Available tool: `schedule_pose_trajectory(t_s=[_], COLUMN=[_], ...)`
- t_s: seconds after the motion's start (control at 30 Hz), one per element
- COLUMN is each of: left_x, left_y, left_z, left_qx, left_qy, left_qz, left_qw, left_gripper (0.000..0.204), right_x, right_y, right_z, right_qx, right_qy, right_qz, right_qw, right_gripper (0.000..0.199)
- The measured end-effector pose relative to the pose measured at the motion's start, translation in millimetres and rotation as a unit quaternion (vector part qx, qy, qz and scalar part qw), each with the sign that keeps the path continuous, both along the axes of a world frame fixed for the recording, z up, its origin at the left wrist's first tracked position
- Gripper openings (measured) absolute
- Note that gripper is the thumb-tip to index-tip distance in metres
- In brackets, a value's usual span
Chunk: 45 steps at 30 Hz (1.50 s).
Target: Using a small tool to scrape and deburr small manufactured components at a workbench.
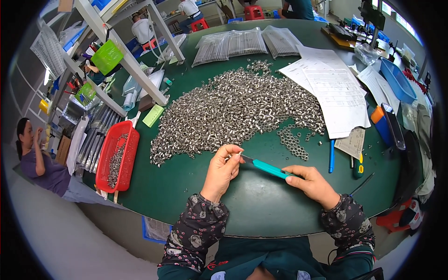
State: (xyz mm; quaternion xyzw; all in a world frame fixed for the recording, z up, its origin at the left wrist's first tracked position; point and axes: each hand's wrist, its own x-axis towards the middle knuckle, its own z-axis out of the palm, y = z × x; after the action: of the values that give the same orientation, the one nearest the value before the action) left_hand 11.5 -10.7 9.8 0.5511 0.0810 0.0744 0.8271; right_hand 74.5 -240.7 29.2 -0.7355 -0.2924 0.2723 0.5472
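- Left hand (220,170) near the middle of a round green table (261,205), fingertips pinched nearly closed around a tiny metal part (240,154), too small to tell its shape.
- Right hand (311,183) closed around the teal handle of one thin tool (267,168), held slanting up and left, dark tip meeting the pinched part at the left fingertips.
- Just beyond both hands: one broad heap of small silver metal sleeves (238,109), far too many to count, spread over the table's middle.
- Right of the heap's lower edge: a flat cluster of small metal nuts (293,140), roughly two dozen, exact count unclear.
- Left of the heap: one red plastic basket (125,135) with more metal pieces inside.
- Far side: several clear bags of thin metal rods (242,43), about three.
- Right side: a loose stack of printed papers (333,88), one blue pen (331,156), one blue tray (396,79).
- Far left, off the table: a seated person (39,161).
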Motion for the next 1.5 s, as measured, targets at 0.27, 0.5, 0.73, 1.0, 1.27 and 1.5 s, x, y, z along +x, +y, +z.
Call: schedule_pose_trajectory(t_s=[0.27, 0.5, 0.73, 1.0, 1.27, 1.5], left_x=[-1.8, -0.1, 0.0, 1.2, 2.0, 1.4], left_y=[-2.6, 1.2, 2.7, 2.1, 1.4, 4.6], left_z=[-1.3, -2.0, -1.9, -3.7, -2.1, -2.5], left_qx=[0.169, -0.015, -0.04, -0.025, 0.026, -0.091], left_qy=[-0.012, 0.028, 0.026, 0.013, 0.021, -0.008], left_qz=[0.037, 0.03, 0.037, 0.022, 0.044, 0.033], left_qw=[0.985, 0.999, 0.998, 0.999, 0.998, 0.995], left_gripper=[0.012, 0.013, 0.013, 0.014, 0.012, 0.011], right_x=[1.4, -12.3, -6.2, -4.0, -10.6, -4.6], right_y=[-2.8, 4.8, 3.4, 2.8, 4.1, 2.6], right_z=[-5.9, 4.6, -7.8, -2.6, -1.3, -3.3], right_qx=[0.02, -0.06, -0.005, -0.011, -0.027, -0.024], right_qy=[0.168, -0.449, -0.27, -0.18, -0.303, -0.134], right_qz=[-0.011, -0.095, -0.059, -0.025, -0.097, -0.061], right_qw=[0.986, 0.887, 0.961, 0.983, 0.948, 0.989], right_gripper=[0.028, 0.029, 0.028, 0.027, 0.026, 0.026])
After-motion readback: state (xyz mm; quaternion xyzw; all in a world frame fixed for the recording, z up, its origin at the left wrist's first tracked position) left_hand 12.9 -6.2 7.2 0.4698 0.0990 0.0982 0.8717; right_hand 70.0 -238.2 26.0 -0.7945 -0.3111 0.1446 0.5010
